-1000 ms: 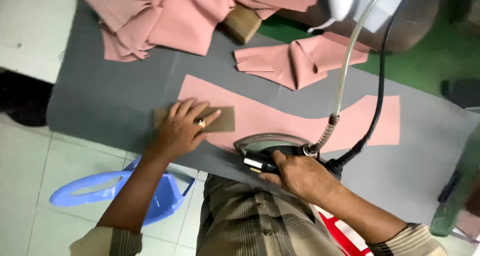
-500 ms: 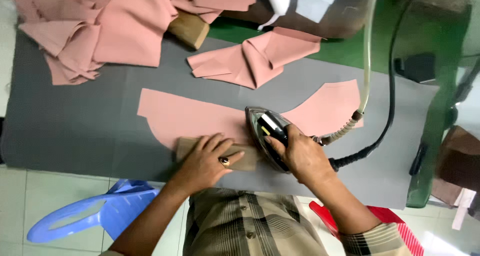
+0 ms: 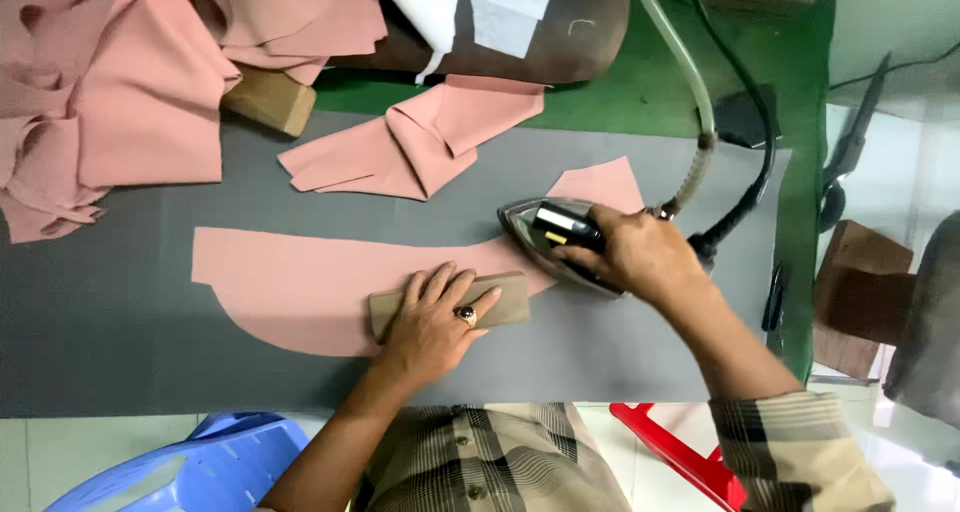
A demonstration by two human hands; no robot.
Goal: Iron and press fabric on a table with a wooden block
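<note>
A: Starting near: left hand (image 3: pixel 432 324) lies flat, fingers spread, palm down on a tan block (image 3: pixel 448 303). Grip open, pressing, not wrapped round it. Ring on one finger.
B: Block sits where?
A: On the long pink piece (image 3: pixel 300 284), near its lower edge, on the grey desk (image 3: pixel 110 342).
B: Right hand?
A: Right hand (image 3: pixel 640 257) is closed round the handle of the iron (image 3: pixel 555 240), full grip. Iron rests on the pink piece's right part, nose pointing left, just beside the block's right end.
B: Cables?
A: Hose (image 3: pixel 690 92) and black cord (image 3: pixel 745 187) run from the iron's back up past the far edge.
B: Farther out?
A: Folded pink piece (image 3: pixel 420 142) mid-desk, apart from the long one. Wooden block (image 3: pixel 268 99) beyond it, partly under a pink pile (image 3: pixel 130 92) at far left. Blue stool (image 3: pixel 215 467) and red stool (image 3: pixel 680 452) below the near edge.
</note>
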